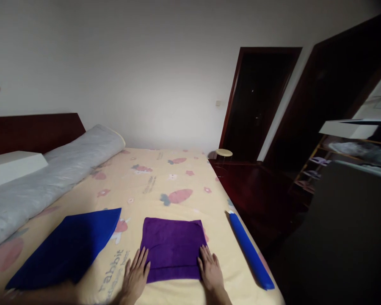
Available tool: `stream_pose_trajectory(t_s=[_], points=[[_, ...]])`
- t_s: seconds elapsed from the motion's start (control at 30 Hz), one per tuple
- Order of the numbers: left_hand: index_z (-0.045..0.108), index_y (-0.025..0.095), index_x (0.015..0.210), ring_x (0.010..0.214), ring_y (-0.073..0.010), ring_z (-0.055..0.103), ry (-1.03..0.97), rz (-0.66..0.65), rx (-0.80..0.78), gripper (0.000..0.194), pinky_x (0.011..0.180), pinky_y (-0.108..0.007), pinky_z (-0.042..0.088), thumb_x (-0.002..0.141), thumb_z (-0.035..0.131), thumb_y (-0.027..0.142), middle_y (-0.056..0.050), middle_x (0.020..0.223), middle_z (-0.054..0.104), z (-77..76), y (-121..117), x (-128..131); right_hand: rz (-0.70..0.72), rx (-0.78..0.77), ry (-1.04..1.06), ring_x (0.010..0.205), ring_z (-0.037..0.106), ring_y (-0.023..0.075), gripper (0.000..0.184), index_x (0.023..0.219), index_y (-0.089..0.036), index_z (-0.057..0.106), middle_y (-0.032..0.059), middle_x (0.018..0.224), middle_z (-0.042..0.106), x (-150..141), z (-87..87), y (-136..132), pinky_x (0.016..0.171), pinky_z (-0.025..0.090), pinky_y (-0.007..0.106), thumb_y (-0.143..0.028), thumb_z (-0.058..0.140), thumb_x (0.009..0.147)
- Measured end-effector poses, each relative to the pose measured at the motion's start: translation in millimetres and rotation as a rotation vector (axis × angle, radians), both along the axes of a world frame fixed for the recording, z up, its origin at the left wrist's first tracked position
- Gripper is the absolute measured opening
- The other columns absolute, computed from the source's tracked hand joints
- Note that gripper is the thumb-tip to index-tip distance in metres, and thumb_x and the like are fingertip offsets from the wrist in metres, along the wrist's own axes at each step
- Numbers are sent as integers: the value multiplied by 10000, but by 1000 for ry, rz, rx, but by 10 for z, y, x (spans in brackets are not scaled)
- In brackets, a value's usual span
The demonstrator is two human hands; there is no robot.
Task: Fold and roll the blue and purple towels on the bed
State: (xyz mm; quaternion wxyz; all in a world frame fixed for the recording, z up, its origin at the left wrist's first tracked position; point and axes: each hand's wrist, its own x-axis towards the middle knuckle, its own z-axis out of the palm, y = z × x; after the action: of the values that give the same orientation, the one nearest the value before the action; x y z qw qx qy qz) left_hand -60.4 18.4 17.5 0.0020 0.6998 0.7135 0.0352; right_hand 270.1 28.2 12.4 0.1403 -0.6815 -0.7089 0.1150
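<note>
A purple cloth (174, 243) lies spread on the bed in front of me, with a crease or folded strip along its near edge. My left hand (136, 271) rests on its left edge, fingers stretched out. On the opposite edge lies my right hand (211, 269), also flat with fingers extended. To the left is a blue cloth (73, 241), laid out flat and partly in shadow. A narrow blue roll or folded strip (250, 252) lies along the bed's right edge, with a small white tag at its far end.
The bed (158, 173) has a carrot-print sheet. A rolled grey quilt or mat (82, 154) and a white box (14, 165) lie at the left by the headboard (31, 131). A round stool (224, 152), dark door (260, 101) and shelf rack (317, 161) stand beyond on the right.
</note>
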Motion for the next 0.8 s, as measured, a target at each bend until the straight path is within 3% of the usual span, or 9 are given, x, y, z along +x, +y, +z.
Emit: stream_pose_trajectory(t_s=[0.13,0.3,0.37,0.5,0.6,0.7,0.8], points=[[368,268,1440,1460,-258,236,41,23,127,571,1178,-601,86,877,324,185,-44,1550,321,-89,24,134,-11,53,20,1412,297,279,524,1410,-169,477,108,1500,380,-188,44,-14,1165,216,501,-411,312,974],[419,290,1418,1367,-161,423,-162,-389,85,663,1133,-369,356,801,356,56,1,1491,447,-171,150,589,403,-2,151,1400,331,203,479,1424,-253,451,39,1493,409,-868,235,-28,1145,279,408,-326,299,976],[419,310,1417,1354,-153,440,-198,-427,83,597,1109,-357,391,858,347,116,8,1490,449,-171,188,622,462,-46,162,1390,351,201,482,1429,-263,440,35,1478,435,-983,287,-3,1134,296,416,-332,316,969],[356,319,1446,1399,-184,377,-151,-269,55,504,1124,-429,358,944,307,303,3,1530,377,-130,218,329,227,-60,86,1406,316,232,483,1407,-260,477,46,1494,400,-736,263,109,1145,261,480,-382,303,973],[291,336,1460,1416,-190,344,-92,-192,34,523,1140,-459,315,938,303,303,9,1538,356,-90,206,59,43,-55,13,1420,279,236,510,1441,-237,432,53,1526,325,-396,188,183,1152,248,484,-372,298,968],[291,349,1455,1421,-220,334,-37,-135,20,545,1159,-537,241,916,323,275,-1,1537,355,-42,183,26,12,-42,-11,1422,272,245,521,1446,-224,424,60,1531,306,-284,156,199,1154,246,485,-381,310,963],[318,285,1458,1444,-233,283,-27,-107,66,636,1177,-553,194,841,353,134,-34,1556,307,-3,174,237,104,-10,37,1420,278,243,498,1433,-245,446,54,1526,327,-486,170,166,1154,251,471,-360,302,970]])
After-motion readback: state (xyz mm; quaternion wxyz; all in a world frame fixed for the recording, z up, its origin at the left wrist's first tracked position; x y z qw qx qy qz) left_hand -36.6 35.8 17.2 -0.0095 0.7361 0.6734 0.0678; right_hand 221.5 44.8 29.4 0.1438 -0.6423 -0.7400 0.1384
